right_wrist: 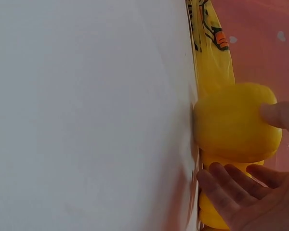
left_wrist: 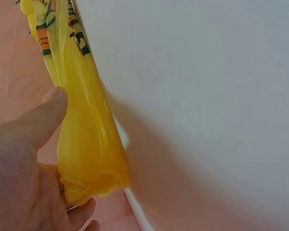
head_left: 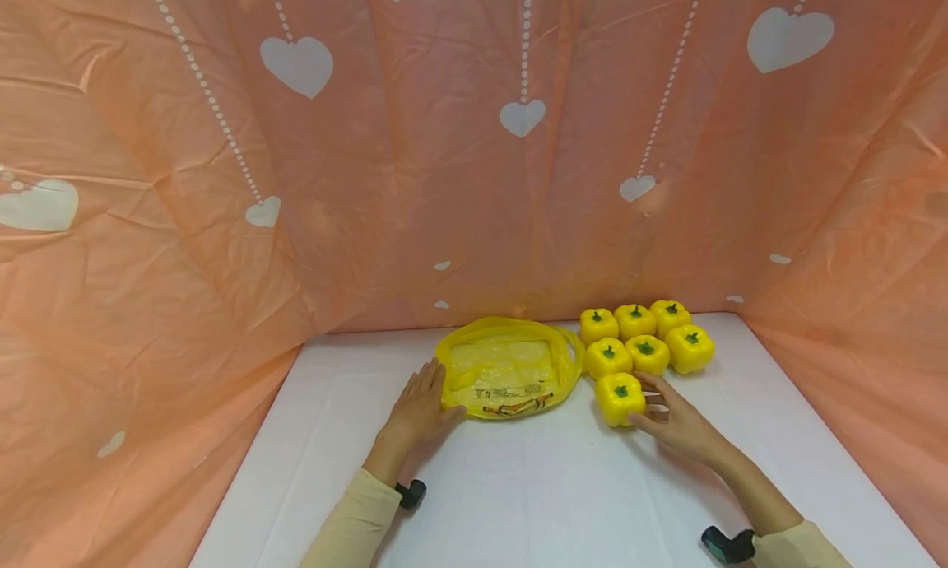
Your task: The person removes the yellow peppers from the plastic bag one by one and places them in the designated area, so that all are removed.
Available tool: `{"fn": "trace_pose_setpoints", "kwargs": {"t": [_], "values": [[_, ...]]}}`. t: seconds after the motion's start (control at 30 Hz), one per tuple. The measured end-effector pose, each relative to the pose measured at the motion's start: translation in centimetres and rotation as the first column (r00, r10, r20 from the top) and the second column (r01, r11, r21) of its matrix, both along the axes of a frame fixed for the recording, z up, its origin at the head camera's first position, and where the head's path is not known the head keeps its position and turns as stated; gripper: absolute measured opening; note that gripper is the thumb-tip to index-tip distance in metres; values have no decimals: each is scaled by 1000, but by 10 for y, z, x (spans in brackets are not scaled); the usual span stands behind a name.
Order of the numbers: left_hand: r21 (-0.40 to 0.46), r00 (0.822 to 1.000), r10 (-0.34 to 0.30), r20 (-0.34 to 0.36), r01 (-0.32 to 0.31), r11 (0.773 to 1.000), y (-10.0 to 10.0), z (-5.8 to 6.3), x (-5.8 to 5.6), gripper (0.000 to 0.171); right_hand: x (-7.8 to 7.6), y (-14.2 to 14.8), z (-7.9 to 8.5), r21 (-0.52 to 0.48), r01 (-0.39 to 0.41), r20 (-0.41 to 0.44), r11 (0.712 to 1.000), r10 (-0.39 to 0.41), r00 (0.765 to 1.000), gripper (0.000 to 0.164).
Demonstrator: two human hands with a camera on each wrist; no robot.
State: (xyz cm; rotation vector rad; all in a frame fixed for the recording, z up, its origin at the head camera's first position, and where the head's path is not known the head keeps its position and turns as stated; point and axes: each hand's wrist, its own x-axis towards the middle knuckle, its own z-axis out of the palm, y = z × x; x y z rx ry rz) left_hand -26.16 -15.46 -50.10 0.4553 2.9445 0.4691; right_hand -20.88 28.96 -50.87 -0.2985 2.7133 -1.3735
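A flattened yellow plastic bag with dark printing lies at the table's back, its handle loop toward the right. My left hand rests at its left edge, fingers extended along the side and thumb at the front corner. In the left wrist view the thumb overlaps the crumpled bag. My right hand is at the right side of the nearest yellow bell pepper, which stands upright, stem up. Its thumb touches this pepper in the right wrist view, while the other fingers stay extended and loosely spread beside it.
Several more yellow bell peppers stand close together in rows behind the nearest one, right of the bag. The white table ends at a pink curtain with white hearts, which encloses the back and both sides.
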Motion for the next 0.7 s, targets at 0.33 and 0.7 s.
{"fn": "trace_pose_setpoints", "kwargs": {"t": [0.33, 0.7], "values": [[0, 1000, -7, -12, 7, 1000, -1, 0, 1, 92, 4, 0, 2, -8, 3, 4, 1000, -3, 1000, 81], [-50, 999, -18, -39, 16, 999, -3, 2, 0, 94, 11, 7, 12, 29, 31, -91, 999, -28, 995, 79]]}}
